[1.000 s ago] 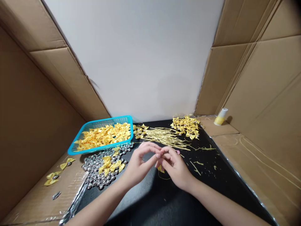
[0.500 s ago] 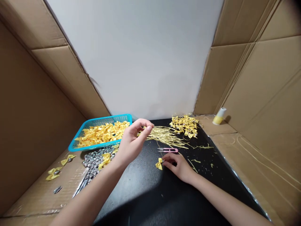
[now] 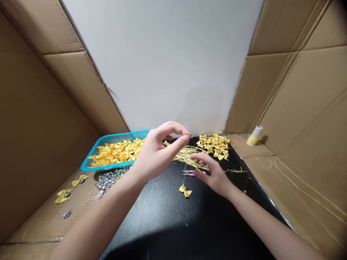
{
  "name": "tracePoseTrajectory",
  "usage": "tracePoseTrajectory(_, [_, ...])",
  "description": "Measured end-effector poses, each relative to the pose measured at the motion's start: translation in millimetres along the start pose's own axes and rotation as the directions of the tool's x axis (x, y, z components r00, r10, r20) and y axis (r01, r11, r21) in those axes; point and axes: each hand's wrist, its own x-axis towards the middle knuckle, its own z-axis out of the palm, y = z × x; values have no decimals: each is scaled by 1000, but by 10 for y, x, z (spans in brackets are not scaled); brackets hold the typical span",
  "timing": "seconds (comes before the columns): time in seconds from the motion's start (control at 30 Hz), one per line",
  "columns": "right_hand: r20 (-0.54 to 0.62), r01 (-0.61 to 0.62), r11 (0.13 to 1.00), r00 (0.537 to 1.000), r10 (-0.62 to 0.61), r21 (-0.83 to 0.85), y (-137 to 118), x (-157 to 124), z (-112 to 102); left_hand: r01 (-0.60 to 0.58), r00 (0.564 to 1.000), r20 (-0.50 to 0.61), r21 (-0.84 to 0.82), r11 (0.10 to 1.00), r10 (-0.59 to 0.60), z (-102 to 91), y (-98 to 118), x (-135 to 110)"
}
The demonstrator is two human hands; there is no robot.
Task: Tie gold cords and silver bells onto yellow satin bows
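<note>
My left hand (image 3: 159, 153) is raised over the black table, its thumb and forefinger pinching the top of a thin gold cord (image 3: 184, 175). From that cord hangs a yellow ribbon bow (image 3: 186, 193) with a small silver bead at its middle. Just right of the cord is my right hand (image 3: 214, 177), fingers apart and holding nothing. Partly behind it lie pink-handled thread snips (image 3: 189, 173). A bundle of cut gold cords (image 3: 187, 156) spreads out beyond both hands.
A blue basket (image 3: 89, 159) of yellow bows stands left, with silver beads (image 3: 108, 179) before it. Beaded bows (image 3: 214, 144) are heaped at the back right. A white-and-yellow cone (image 3: 254, 136) stands on the cardboard right. Cardboard walls flank both sides.
My left hand has moved up and right, drawing the cord up. My right hand has let go of the bow and shifted right and up; the bow now hangs from the cord.
</note>
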Motion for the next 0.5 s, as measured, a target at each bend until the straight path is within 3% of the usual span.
tracePoseTrajectory(0.13, [-28,28,954,999,-20,299,-580,247,-123,-3,1000,15,-2,1000,3,80,-12,-7])
tracePoseTrajectory(0.23, [-77,33,934,997,-6,356,-787,362,-96,-4,1000,23,-31,1000,5,107,7,7])
tracePoseTrajectory(0.37, [-143,18,940,989,33,340,-744,373,-78,32,999,-15,53,998,-31,95,-156,-148])
tracePoseTrajectory(0.43, [-158,5,937,986,54,349,-671,322,-89,146,989,-15,177,973,-146,118,-366,-390])
tracePoseTrajectory(0.5, [-150,-32,936,985,89,350,-581,251,-89,277,945,62,364,889,-320,191,-612,-716])
